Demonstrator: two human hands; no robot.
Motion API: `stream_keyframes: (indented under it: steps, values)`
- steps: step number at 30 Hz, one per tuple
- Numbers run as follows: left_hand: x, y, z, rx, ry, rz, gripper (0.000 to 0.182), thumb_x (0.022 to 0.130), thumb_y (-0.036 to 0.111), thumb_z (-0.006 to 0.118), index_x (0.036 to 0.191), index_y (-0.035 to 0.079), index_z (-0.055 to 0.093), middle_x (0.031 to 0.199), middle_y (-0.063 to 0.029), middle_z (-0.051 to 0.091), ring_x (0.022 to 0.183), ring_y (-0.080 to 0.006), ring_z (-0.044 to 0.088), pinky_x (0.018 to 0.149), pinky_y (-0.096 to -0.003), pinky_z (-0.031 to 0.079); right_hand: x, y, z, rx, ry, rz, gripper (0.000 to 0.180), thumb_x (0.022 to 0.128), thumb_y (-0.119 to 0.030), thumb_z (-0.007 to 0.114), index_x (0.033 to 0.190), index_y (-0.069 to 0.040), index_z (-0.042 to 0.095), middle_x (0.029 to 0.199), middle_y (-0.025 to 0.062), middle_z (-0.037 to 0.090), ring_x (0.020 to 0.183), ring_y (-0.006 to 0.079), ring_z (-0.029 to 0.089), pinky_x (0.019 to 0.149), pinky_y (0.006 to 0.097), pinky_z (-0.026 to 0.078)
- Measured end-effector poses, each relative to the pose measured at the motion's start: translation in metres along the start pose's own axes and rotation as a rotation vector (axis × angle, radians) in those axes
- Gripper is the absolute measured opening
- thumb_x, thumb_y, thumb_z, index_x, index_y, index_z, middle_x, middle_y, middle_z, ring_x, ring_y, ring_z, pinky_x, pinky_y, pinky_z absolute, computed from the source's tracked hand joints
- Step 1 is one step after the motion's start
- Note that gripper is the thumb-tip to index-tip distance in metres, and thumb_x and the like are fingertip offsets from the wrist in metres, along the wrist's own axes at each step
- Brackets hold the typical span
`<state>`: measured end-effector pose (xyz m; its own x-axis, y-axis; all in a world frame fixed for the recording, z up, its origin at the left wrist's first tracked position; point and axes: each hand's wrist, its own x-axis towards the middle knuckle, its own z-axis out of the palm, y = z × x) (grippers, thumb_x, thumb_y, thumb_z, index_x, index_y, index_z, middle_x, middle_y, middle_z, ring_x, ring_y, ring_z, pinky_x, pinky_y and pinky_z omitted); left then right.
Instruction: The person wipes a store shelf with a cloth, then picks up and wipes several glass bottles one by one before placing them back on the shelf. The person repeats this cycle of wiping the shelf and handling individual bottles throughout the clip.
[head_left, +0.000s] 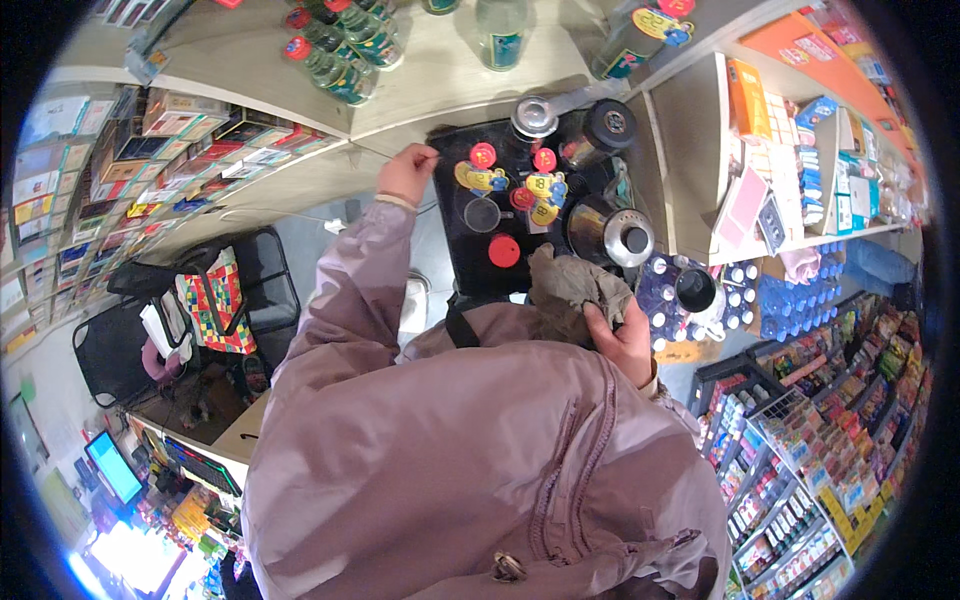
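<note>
My right hand grips a crumpled grey-brown cloth at the front edge of a black tabletop. At the tabletop's far left corner is my left hand, its fingers curled together; whether they pinch the edge is unclear. Red-capped bottles with yellow number tags stand on the black surface. In front of them are a clear glass mug and a round red lid. Metal-topped and black-lidded containers line the right side, and a silver-lidded container stands at the back.
Green-labelled bottles stand on the shelf behind. Stacked boxes fill the left shelving. A folding chair with a patterned bag is at left. Bottle packs and snack racks stand at right.
</note>
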<state>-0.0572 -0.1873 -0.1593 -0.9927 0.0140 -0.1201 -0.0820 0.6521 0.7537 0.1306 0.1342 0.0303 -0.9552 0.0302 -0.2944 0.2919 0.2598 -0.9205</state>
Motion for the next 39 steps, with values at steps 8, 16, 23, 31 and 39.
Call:
stream_keyframes:
  steps: [8, 16, 23, 31, 39]
  values:
    - [0.013, 0.029, 0.058, -0.029, 0.087, 0.099, 0.035, 0.077, 0.019, 0.074, 0.108, 0.005, 0.064, 0.091, -0.0093, 0.061, 0.078, -0.0196, 0.063, 0.073, -0.0318, 0.053, 0.008, -0.01, 0.008, -0.098, -0.075, -0.077, 0.034, 0.086, -0.008, 0.062, 0.118, -0.002, 0.055, 0.101, 0.0138, 0.067, 0.093, 0.0174, 0.063, 0.084, 0.0316, 0.048]
    - [0.025, 0.056, 0.021, -0.1, 0.143, 0.098, 0.021, 0.081, 0.017, 0.071, 0.099, 0.006, 0.067, 0.085, -0.0071, 0.068, 0.075, -0.0163, 0.064, 0.07, -0.0297, 0.052, 0.004, -0.004, 0.0, 0.022, 0.024, -0.034, 0.031, 0.088, -0.009, 0.062, 0.117, 0.0, 0.055, 0.103, 0.0112, 0.067, 0.095, 0.0153, 0.061, 0.085, 0.0297, 0.047]
    - [0.07, 0.098, -0.017, -0.246, 0.29, 0.229, 0.02, 0.083, 0.017, 0.069, 0.099, 0.007, 0.069, 0.082, -0.0042, 0.067, 0.071, -0.0129, 0.061, 0.068, -0.0271, 0.05, 0.001, -0.002, -0.011, 0.12, 0.141, -0.021, 0.029, 0.089, -0.005, 0.06, 0.116, 0.003, 0.055, 0.104, 0.0112, 0.067, 0.095, 0.0162, 0.061, 0.085, 0.0296, 0.047]
    - [0.116, 0.144, -0.053, -0.282, 0.39, 0.293, 0.019, 0.086, 0.015, 0.068, 0.102, 0.005, 0.068, 0.086, -0.0017, 0.067, 0.076, -0.0087, 0.06, 0.071, -0.0246, 0.05, -0.004, 0.004, -0.024, 0.077, 0.209, -0.048, 0.032, 0.089, -0.004, 0.058, 0.119, 0.003, 0.054, 0.108, 0.0111, 0.065, 0.099, 0.0175, 0.059, 0.089, 0.03, 0.045]
    - [0.182, 0.184, -0.077, -0.32, 0.732, 0.542, 0.023, 0.081, 0.006, 0.067, 0.103, 0.0, 0.063, 0.087, -0.0085, 0.065, 0.08, -0.0106, 0.061, 0.073, -0.0254, 0.049, -0.002, 0.002, -0.023, 0.083, 0.223, -0.009, 0.03, 0.087, -0.004, 0.06, 0.116, 0.004, 0.055, 0.106, 0.0136, 0.066, 0.097, 0.0193, 0.061, 0.088, 0.0308, 0.046]
